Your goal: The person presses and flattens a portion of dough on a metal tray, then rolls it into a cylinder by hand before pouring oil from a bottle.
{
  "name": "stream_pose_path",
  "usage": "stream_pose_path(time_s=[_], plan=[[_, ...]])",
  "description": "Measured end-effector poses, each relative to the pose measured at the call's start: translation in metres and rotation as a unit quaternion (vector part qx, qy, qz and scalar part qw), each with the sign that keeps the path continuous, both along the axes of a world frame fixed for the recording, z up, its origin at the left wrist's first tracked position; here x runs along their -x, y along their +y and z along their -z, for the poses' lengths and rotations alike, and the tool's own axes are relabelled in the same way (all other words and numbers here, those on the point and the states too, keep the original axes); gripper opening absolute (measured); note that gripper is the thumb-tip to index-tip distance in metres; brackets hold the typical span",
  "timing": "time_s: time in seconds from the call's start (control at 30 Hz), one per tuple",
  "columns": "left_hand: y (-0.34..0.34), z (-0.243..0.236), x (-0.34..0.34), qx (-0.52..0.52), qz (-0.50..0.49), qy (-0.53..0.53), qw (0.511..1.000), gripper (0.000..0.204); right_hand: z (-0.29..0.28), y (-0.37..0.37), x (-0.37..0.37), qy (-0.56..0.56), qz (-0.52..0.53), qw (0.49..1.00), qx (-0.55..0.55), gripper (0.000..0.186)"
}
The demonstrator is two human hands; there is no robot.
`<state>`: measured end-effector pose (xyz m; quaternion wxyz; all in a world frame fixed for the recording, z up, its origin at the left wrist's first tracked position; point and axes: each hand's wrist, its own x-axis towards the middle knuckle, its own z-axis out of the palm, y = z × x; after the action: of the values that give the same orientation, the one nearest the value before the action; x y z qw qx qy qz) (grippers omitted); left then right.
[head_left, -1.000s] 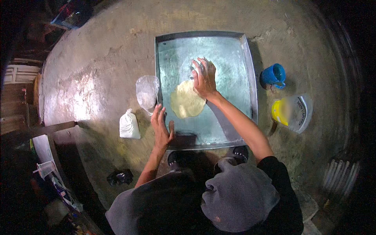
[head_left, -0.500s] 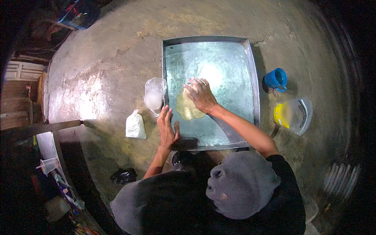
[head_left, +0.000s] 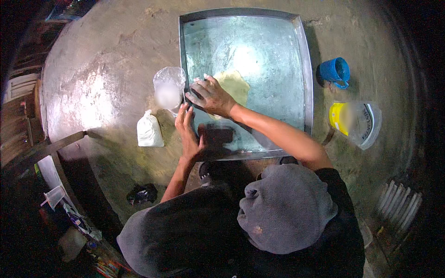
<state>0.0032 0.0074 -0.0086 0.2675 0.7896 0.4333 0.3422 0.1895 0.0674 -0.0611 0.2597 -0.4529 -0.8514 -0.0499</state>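
Observation:
A wide metal tray (head_left: 273, 92) lies on the floor before me, holding a flat, pale yellow patch that looks like dough (head_left: 235, 88). My right hand (head_left: 211, 96) reaches across the patch's left part, fingers apart and slightly bent near the tray's left wall. Nothing shows in its grasp, though the palm side is hidden. My left hand (head_left: 189, 136) rests at the tray's left rim, fingers stretched out along it and thumb on the inner side. Beside that rim lies a clear plastic bag with white contents (head_left: 168, 95). A tied bag of white powder (head_left: 150, 130) stands nearer me.
To the tray's right are a blue mug (head_left: 334, 72) and a yellow-and-clear plastic pouch (head_left: 356, 123). A crumpled black plastic bag (head_left: 142, 194) lies at the lower left. Beyond a wooden beam (head_left: 51, 146) sits a clear plastic cup (head_left: 54, 197).
My right hand has shifted left off much of the pale patch, exposing more of it. My left hand stays by the rim. The view has moved, so the tray appears higher.

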Motion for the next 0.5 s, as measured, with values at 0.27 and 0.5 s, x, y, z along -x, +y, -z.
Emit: stream_pose_path(time_s=[0.27, 0.5], plan=[[0.005, -0.008, -0.002, 0.003, 0.007, -0.002, 1.000, 0.069, 0.002, -0.007, 0.000, 0.006, 0.005, 1.000, 0.004, 0.033], [0.003, -0.005, 0.000, 0.017, -0.010, 0.001, 1.000, 0.063, -0.012, -0.001, -0.002, 0.115, 0.013, 0.991, 0.061, 0.032]])
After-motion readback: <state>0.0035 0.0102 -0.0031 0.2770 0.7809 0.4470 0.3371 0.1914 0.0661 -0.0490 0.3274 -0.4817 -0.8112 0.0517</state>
